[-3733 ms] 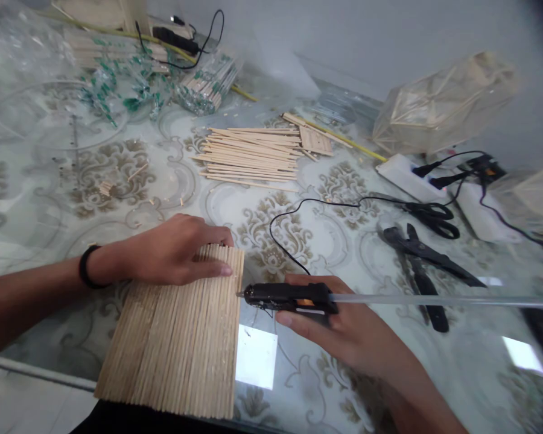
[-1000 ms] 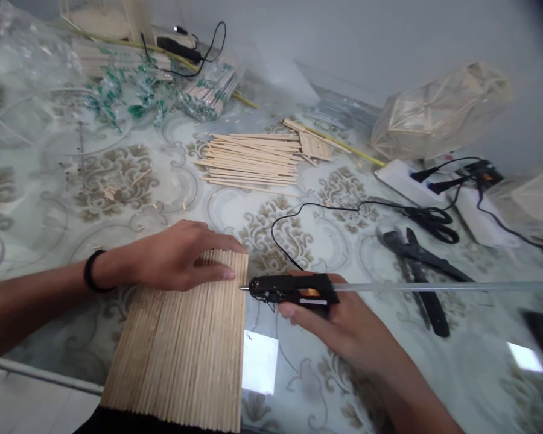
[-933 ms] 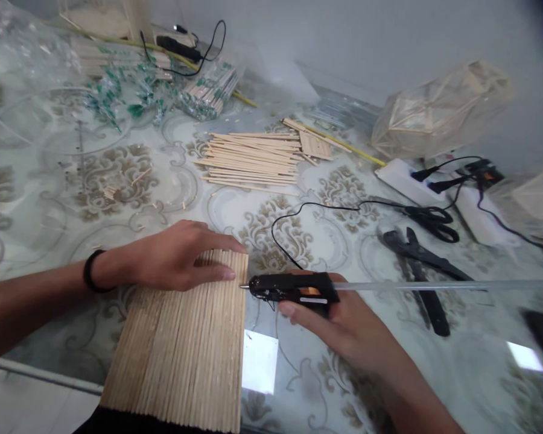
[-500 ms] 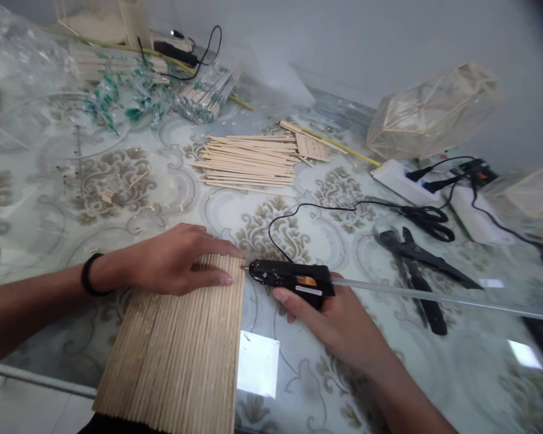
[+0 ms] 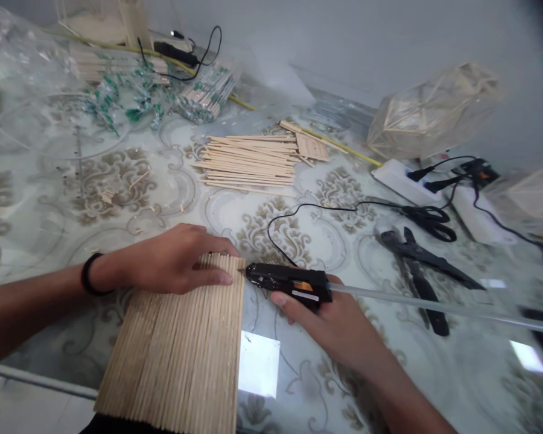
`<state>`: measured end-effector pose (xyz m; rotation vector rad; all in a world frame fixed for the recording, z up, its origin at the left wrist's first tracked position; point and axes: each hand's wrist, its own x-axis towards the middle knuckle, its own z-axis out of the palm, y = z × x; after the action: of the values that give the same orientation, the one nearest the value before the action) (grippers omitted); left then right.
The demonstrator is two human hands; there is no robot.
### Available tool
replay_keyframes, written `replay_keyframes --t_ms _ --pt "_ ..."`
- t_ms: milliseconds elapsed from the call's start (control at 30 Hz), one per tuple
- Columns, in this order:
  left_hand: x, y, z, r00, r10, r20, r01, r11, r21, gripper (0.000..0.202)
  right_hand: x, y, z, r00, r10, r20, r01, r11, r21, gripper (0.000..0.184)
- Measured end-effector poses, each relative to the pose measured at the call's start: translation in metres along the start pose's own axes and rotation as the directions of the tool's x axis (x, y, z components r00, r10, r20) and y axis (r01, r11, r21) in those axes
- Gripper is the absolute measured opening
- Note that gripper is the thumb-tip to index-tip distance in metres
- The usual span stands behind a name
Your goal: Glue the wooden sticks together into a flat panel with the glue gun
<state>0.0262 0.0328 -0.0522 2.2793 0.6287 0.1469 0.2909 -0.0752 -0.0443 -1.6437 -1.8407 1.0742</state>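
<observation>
A flat panel of thin wooden sticks [image 5: 181, 355] lies at the near table edge. My left hand [image 5: 172, 259], a black band on its wrist, rests flat on the panel's far end with fingers stretched out. My right hand [image 5: 330, 319] grips a black glue gun [image 5: 289, 280] lying sideways. Its nozzle touches the panel's far right corner. A long clear glue stick [image 5: 434, 304] juts from the gun's back toward the right. The gun's black cord [image 5: 298, 211] loops away over the table.
A pile of loose wooden sticks [image 5: 248, 160] lies beyond the hands. Black scissors [image 5: 428, 217] and pliers [image 5: 416, 271] lie at right, near a white power strip [image 5: 402, 178]. Wrapped stick frames [image 5: 429, 111] stand at the back right, plastic packs [image 5: 203, 93] at the back left.
The glue gun's nozzle has travelled along the panel's right edge, away from me, up to its far corner. The left hand has stayed on the panel.
</observation>
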Motion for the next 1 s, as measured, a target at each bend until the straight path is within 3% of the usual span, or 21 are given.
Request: replay_keyframes --t_ms 333,467,667,1000 --pt "-0.001 0.000 0.000 1.000 -0.010 0.010 0.010 1.000 0.026 0.032 -0.004 -0.004 -0.004 0.995 -0.049 0.082 0.048 0.999 0.016 0.015" --pt "-0.001 -0.002 0.000 1.000 0.008 -0.003 -0.008 1.000 0.008 0.032 -0.005 -0.003 -0.005 0.990 -0.077 0.117 0.078 0.997 -0.007 0.023" --pt "-0.001 -0.004 0.001 1.000 0.013 -0.005 -0.013 1.000 0.010 0.034 -0.015 0.011 -0.004 0.999 -0.037 -0.033 0.032 0.987 -0.160 0.034" --pt "-0.001 -0.003 -0.001 0.999 0.025 -0.026 -0.026 0.999 -0.029 0.028 -0.018 0.009 -0.006 0.997 -0.079 0.025 0.081 0.989 -0.122 0.031"
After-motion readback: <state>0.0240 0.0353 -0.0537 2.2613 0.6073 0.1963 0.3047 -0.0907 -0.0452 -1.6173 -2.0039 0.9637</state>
